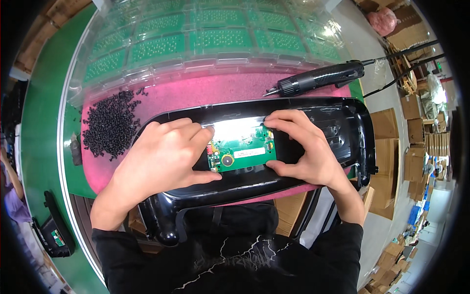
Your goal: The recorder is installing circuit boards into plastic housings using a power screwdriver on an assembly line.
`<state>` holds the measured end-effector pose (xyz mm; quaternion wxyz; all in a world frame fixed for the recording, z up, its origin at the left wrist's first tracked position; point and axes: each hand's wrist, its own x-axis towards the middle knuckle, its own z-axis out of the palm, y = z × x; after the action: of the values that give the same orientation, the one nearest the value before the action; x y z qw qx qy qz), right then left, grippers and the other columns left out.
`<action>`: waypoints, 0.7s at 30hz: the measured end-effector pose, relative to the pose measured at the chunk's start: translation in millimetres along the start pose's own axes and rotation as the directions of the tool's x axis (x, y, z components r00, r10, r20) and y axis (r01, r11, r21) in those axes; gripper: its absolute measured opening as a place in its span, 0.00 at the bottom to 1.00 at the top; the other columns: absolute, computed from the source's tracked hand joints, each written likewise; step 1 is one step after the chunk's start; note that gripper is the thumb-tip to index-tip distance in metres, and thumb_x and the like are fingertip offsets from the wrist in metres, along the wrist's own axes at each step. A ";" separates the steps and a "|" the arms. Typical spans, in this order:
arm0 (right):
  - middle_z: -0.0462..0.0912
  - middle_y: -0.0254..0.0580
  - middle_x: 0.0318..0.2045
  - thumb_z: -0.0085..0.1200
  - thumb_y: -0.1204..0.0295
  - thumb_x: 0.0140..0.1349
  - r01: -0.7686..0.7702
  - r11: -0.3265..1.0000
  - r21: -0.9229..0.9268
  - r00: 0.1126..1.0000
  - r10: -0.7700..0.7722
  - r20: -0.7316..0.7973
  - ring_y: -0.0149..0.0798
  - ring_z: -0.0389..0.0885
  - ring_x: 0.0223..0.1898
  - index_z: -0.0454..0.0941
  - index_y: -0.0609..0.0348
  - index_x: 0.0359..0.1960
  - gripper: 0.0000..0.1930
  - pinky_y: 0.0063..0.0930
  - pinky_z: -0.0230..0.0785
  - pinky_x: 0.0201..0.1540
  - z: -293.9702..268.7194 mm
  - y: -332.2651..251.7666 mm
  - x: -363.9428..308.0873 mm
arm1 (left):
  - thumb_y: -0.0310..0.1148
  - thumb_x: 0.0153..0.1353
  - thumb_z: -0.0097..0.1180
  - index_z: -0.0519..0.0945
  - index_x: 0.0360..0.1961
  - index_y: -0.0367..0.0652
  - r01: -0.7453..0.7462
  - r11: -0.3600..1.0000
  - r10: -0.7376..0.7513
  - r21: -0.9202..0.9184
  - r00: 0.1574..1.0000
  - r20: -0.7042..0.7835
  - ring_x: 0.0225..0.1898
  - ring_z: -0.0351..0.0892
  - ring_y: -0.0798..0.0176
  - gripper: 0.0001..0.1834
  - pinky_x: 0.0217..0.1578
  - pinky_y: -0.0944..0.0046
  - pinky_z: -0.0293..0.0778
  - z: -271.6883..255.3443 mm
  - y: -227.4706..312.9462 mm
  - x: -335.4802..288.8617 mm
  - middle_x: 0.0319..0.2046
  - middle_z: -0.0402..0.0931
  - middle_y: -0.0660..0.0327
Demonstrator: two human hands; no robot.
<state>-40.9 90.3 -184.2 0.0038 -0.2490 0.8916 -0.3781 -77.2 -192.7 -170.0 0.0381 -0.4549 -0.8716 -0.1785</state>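
A green circuit board (242,152) lies over a long, glossy black plastic housing (245,183). My left hand (169,154) grips its left edge, thumb near the lower corner and fingers at the upper one. From the other side my right hand (306,149) holds the right edge between thumb and fingers. Bright glare washes out the board's upper part; a round component, small parts and a white label show below. Whether the board rests fully in the housing, I cannot tell.
A pink mat (176,93) lies under the housing. Black screws (111,125) are heaped at its left. A black electric screwdriver (320,78) lies at the upper right, cable leading away. Clear trays (210,63) of green boards stand behind. Cardboard boxes (384,161) are at the right.
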 end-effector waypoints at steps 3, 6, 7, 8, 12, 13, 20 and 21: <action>0.75 0.42 0.53 0.70 0.77 0.38 0.013 1.000 0.000 1.000 -0.013 0.005 0.43 0.75 0.51 0.76 0.58 0.53 0.34 0.30 0.72 0.43 4.5 0.2 4.3 | 0.47 0.36 0.74 0.79 0.41 0.37 0.033 0.999 -0.034 0.033 0.999 0.037 0.30 0.79 0.56 0.33 0.27 0.60 0.73 -0.4 -2.1 -4.1 0.26 0.76 0.59; 0.74 0.48 0.52 0.70 0.75 0.40 -0.001 1.000 0.009 0.999 0.000 0.036 0.52 0.73 0.53 0.75 0.61 0.53 0.33 0.38 0.67 0.57 6.0 -2.5 7.4 | 0.50 0.39 0.72 0.79 0.42 0.37 0.029 0.999 -0.032 0.042 0.996 0.081 0.34 0.80 0.58 0.33 0.29 0.61 0.74 -1.9 -5.4 -8.0 0.29 0.77 0.60; 0.75 0.48 0.52 0.70 0.75 0.39 -0.008 1.000 0.003 1.000 0.008 0.024 0.52 0.73 0.53 0.75 0.62 0.52 0.32 0.39 0.67 0.57 6.6 -3.1 6.3 | 0.50 0.40 0.71 0.79 0.42 0.37 0.023 0.999 -0.026 0.033 0.994 0.109 0.35 0.80 0.58 0.32 0.29 0.61 0.75 -2.2 -7.1 -6.5 0.29 0.77 0.60; 0.75 0.48 0.52 0.70 0.76 0.39 -0.015 1.000 -0.015 1.000 0.016 0.023 0.52 0.73 0.54 0.75 0.62 0.52 0.32 0.39 0.67 0.57 5.3 -5.4 4.7 | 0.51 0.41 0.71 0.78 0.41 0.37 0.018 0.999 -0.021 0.026 0.994 0.111 0.35 0.80 0.58 0.32 0.30 0.61 0.75 -1.7 -6.6 -5.4 0.29 0.77 0.60; 0.74 0.48 0.53 0.69 0.77 0.40 -0.048 0.997 -0.055 0.998 0.050 0.034 0.51 0.74 0.54 0.73 0.62 0.55 0.34 0.38 0.68 0.55 4.6 -11.7 5.1 | 0.51 0.40 0.70 0.76 0.39 0.36 0.002 1.000 -0.004 0.015 0.994 0.109 0.37 0.81 0.56 0.33 0.31 0.62 0.76 -0.1 -7.6 -6.2 0.28 0.76 0.59; 0.74 0.48 0.53 0.70 0.77 0.40 -0.055 0.997 -0.062 0.998 0.057 0.037 0.50 0.75 0.53 0.73 0.62 0.56 0.35 0.37 0.70 0.54 6.3 -13.5 7.7 | 0.52 0.40 0.70 0.76 0.40 0.35 0.015 1.000 -0.017 0.013 0.993 0.115 0.37 0.81 0.56 0.34 0.31 0.62 0.77 0.1 -9.1 -9.1 0.28 0.76 0.59; 0.77 0.38 0.43 0.55 0.77 0.58 -0.218 0.976 -0.014 0.895 0.194 -0.401 0.33 0.75 0.44 0.73 0.63 0.55 0.21 0.26 0.66 0.51 -29.3 -0.1 3.9 | 0.34 0.53 0.66 0.80 0.36 0.37 0.143 0.981 -0.185 -0.134 0.899 -0.397 0.27 0.82 0.50 0.13 0.28 0.56 0.76 -16.1 -52.3 -16.1 0.26 0.80 0.52; 0.76 0.38 0.41 0.53 0.78 0.61 -0.320 0.945 -0.061 0.849 0.257 -0.462 0.34 0.74 0.44 0.71 0.60 0.58 0.22 0.27 0.65 0.51 -44.7 1.4 6.2 | 0.29 0.54 0.64 0.81 0.35 0.36 0.212 0.966 -0.257 -0.146 0.830 -0.495 0.29 0.82 0.48 0.09 0.29 0.56 0.76 -19.4 -60.5 -17.4 0.27 0.80 0.51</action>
<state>-55.7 118.4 -152.2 -0.1616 -0.0179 0.9192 -0.3586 -117.7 -244.5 -172.6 0.2257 -0.2823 -0.8711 -0.3326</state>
